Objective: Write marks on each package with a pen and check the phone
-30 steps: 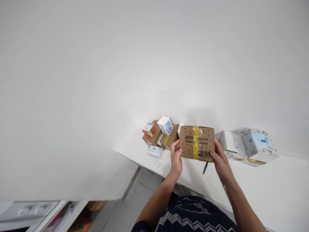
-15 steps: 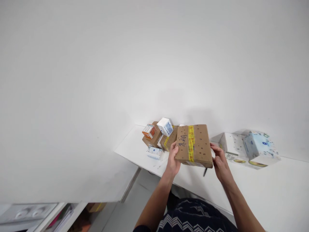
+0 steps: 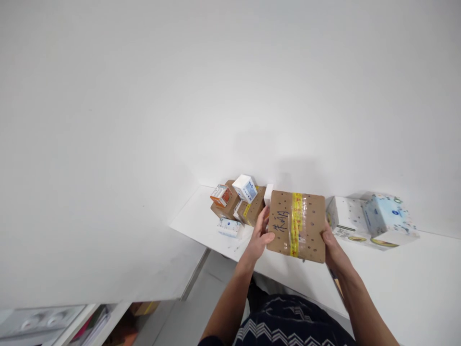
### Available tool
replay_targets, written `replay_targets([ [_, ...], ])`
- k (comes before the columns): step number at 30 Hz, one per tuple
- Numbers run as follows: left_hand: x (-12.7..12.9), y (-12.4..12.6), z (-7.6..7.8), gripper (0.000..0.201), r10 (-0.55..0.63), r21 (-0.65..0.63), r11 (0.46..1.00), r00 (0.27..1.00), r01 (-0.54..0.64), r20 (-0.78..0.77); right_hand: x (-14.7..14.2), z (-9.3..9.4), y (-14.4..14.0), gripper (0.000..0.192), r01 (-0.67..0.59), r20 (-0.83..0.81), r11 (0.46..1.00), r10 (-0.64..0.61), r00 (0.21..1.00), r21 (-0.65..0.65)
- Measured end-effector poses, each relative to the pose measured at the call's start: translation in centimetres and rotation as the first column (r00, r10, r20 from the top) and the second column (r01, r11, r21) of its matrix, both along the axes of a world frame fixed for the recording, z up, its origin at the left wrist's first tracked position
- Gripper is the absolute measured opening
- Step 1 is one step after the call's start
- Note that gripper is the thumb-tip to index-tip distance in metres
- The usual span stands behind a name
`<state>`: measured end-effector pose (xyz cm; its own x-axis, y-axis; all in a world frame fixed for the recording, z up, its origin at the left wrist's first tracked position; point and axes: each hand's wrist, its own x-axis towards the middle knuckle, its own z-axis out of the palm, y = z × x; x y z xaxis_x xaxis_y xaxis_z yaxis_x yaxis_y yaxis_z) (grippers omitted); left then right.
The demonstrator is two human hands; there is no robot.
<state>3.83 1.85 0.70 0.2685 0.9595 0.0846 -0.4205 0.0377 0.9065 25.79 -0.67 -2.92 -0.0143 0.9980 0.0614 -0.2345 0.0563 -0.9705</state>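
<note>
Held up above the white table is a brown cardboard box with yellow tape down its middle and dark handwriting on its left part. My left hand grips its left edge, thumb on the front face. At the opposite edge, my right hand is closed on the box, with most of its fingers hidden behind it. Behind and left of my left hand stand another taped cardboard box and a white-and-blue small box resting on top.
An orange-and-white box sits on a further cardboard box at the left. A pale patterned packet lies in front. On the right stand a white box with avocado pictures and a light-blue box. A wall rises behind the table.
The cardboard box has tilted so its written face turns more toward me, and it has shifted slightly right and down. My right hand has closed onto its right edge.
</note>
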Motion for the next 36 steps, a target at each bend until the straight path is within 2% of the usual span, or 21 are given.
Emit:
replay_targets([
  [3,-0.6,0.0,0.4,0.104,-0.089,-0.027,0.996,0.996,0.089,0.012,0.5,0.3,-0.3,0.086,-0.071,-0.056,0.997,0.073,0.996,0.026],
  [6,-1.2,0.1,0.5,0.105,-0.141,-0.057,0.988,0.99,0.142,0.025,0.9,0.7,-0.6,0.096,-0.126,-0.003,0.989,0.127,0.992,0.076],
  [12,-1.9,0.0,0.8,0.106,-0.193,-0.01,0.981,0.98,0.193,-0.054,1.4,0.9,-1.0,0.095,-0.187,0.059,0.969,0.18,0.982,0.16],
  [17,-1.8,-0.3,0.3,0.108,-0.186,0.025,0.982,0.982,0.187,-0.025,1.8,1.0,-1.2,0.096,-0.209,0.093,0.966,0.197,0.976,0.151],
  [22,-1.6,-0.6,-0.6,0.11,-0.118,-0.016,0.993,0.993,0.119,0.026,1.6,1.0,-1.0,0.1,-0.212,0.102,0.972,0.202,0.974,0.103],
  [26,-1.7,-0.7,-0.7,0.105,-0.07,-0.054,0.996,0.997,0.072,0.036,1.1,0.2,-0.6,0.094,-0.19,0.035,0.979,0.188,0.982,0.08],
  [29,-1.8,-0.8,-0.8,0.095,-0.041,-0.099,0.994,0.998,0.047,0.056,0.9,-0.9,0.1,0.078,-0.126,-0.036,0.991,0.127,0.991,0.042],
  [31,-1.7,-0.8,-0.9,0.092,-0.011,-0.133,0.991,0.998,0.02,0.068,0.8,-2.2,0.8,0.066,-0.039,-0.071,0.997,0.034,0.997,-0.062],
  [32,-1.7,-0.9,-0.9,0.091,0.005,-0.141,0.99,0.997,0.005,0.071,0.8,-3.0,1.3,0.063,0.017,-0.028,0.991,-0.021,0.999,-0.136],
  [34,-1.6,-0.9,-0.7,0.093,0.032,-0.13,0.991,0.997,-0.023,0.068,0.9,-5.0,2.1,0.06,0.146,0.194,0.949,-0.093,0.977,-0.278],
  [36,-1.5,-0.9,-0.5,0.098,0.054,-0.082,0.995,0.998,-0.05,0.041,1.0,-7.3,2.8,0.058,0.26,0.46,0.9,-0.077,0.885,-0.35],
])
